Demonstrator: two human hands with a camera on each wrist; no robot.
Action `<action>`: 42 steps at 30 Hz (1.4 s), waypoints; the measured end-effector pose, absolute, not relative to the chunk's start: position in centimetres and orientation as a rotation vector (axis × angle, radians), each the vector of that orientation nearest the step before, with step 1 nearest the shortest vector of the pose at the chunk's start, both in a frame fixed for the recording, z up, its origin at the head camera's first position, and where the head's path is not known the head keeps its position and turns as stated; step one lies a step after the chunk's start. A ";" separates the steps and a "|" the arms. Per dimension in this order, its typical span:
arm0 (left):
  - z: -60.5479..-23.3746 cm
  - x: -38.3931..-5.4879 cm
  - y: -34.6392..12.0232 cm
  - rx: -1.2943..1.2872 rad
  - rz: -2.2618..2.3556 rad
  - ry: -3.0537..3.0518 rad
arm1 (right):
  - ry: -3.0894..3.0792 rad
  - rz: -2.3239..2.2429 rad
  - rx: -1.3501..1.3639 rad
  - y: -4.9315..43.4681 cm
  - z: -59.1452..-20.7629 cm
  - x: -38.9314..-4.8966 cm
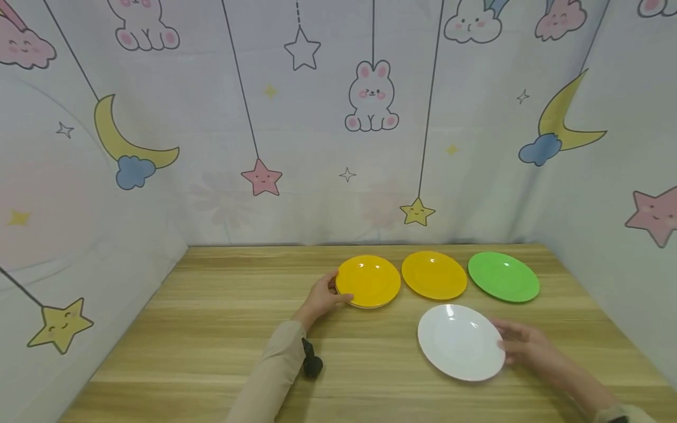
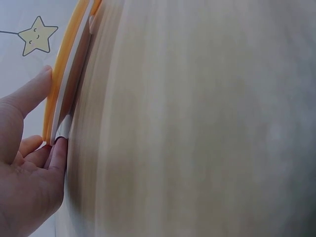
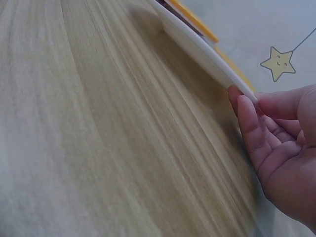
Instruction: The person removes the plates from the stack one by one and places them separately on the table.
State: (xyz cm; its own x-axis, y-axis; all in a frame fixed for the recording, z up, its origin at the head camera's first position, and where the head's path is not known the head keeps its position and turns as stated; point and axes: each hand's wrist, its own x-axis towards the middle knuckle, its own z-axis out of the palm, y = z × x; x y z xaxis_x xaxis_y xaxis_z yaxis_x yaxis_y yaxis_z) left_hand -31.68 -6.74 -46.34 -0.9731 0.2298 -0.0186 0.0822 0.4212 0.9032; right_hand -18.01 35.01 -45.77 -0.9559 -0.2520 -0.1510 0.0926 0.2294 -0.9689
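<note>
A yellow plate (image 1: 368, 281) sits on top of another plate, whose white edge (image 2: 69, 59) shows just below the yellow rim in the left wrist view. At this stack's left side, my left hand (image 1: 321, 298) grips the rim, thumb on the yellow plate and fingers low at the edge. My right hand (image 1: 523, 343) pinches the right rim of a white plate (image 1: 461, 342), thumb above and fingers beneath. This plate is tilted, and a gap between its underside and the table shows in the right wrist view.
Behind the white plate, a second yellow plate (image 1: 434, 275) and a green plate (image 1: 503, 277) lie in a row with the stack on the wooden table (image 1: 211, 305). A printed curtain (image 1: 317, 129) hangs along the table's back edge and both sides.
</note>
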 end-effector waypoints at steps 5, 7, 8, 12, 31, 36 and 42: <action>-46.3 -31.6 -6.7 0.301 1.581 2.542 | 2.207 -1.789 -0.143 35.1 -45.9 -18.0; -46.3 -31.6 -6.7 0.298 1.580 2.543 | 2.232 -1.771 -0.126 35.0 -45.9 -18.0; -46.2 -31.5 -6.7 0.292 1.584 2.540 | 2.249 -1.762 -0.115 35.0 -45.9 -18.1; -46.2 -31.6 -6.7 0.286 1.599 2.520 | 2.321 -1.721 -0.098 34.7 -45.7 -18.2; -46.4 -31.7 -6.9 0.314 1.626 2.483 | 2.511 -1.547 -0.232 34.5 -45.5 -18.1; -46.4 -31.8 -6.9 0.305 1.637 2.473 | 2.522 -1.546 -0.212 34.6 -45.8 -18.3; -46.4 -31.7 -6.9 0.303 1.627 2.482 | 2.536 -1.526 -0.203 34.7 -45.7 -18.8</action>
